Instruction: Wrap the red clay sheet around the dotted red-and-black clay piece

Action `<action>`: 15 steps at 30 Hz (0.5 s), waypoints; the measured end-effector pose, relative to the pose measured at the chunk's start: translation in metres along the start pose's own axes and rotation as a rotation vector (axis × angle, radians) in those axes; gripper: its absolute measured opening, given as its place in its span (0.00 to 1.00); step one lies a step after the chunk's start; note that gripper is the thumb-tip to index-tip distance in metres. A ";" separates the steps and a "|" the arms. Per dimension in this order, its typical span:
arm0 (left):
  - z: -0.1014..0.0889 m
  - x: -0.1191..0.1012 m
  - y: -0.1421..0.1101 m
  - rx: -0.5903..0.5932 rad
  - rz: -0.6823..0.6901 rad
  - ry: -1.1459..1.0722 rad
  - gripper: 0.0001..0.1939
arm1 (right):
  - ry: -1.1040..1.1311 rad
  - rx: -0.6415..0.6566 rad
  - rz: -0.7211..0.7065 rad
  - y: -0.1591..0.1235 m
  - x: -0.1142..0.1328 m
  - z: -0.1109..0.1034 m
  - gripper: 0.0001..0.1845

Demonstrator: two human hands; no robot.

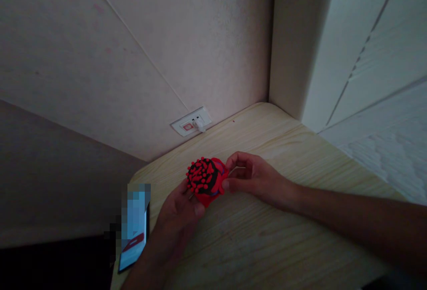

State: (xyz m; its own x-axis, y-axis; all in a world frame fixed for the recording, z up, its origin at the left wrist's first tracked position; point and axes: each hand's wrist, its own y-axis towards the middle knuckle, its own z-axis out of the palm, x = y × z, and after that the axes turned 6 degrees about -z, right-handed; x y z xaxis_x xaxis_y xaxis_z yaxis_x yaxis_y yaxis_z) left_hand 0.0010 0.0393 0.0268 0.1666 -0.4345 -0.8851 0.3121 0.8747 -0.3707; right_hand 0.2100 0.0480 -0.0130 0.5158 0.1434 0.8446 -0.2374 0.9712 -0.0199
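Observation:
A small red and black object (206, 179) covered in red bumps is held above a light wooden table (267, 236). My left hand (176, 212) grips it from below and the left, fingers curled around its underside. My right hand (253, 176) pinches its right edge between thumb and forefinger. Both hands are closed on it near the table's far left part.
A phone (133, 232) with a lit screen lies at the table's left edge. A wall socket plate (191, 122) with a plug in it sits on the wall just behind the table. A white panelled door or cabinet (373, 58) stands at the right.

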 end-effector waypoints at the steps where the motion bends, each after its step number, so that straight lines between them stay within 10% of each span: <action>1: 0.001 0.002 0.001 -0.003 0.007 0.026 0.35 | 0.000 0.008 -0.012 0.000 -0.002 0.000 0.26; 15: 0.011 0.007 0.007 -0.150 0.096 0.343 0.30 | -0.081 0.059 -0.055 -0.006 -0.002 0.000 0.24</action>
State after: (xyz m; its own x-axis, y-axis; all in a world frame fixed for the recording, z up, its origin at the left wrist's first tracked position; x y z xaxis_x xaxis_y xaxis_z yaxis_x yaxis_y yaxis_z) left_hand 0.0146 0.0403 0.0206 -0.1422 -0.2741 -0.9511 0.1661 0.9406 -0.2960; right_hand 0.2098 0.0418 -0.0147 0.4616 0.0720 0.8841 -0.2596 0.9640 0.0571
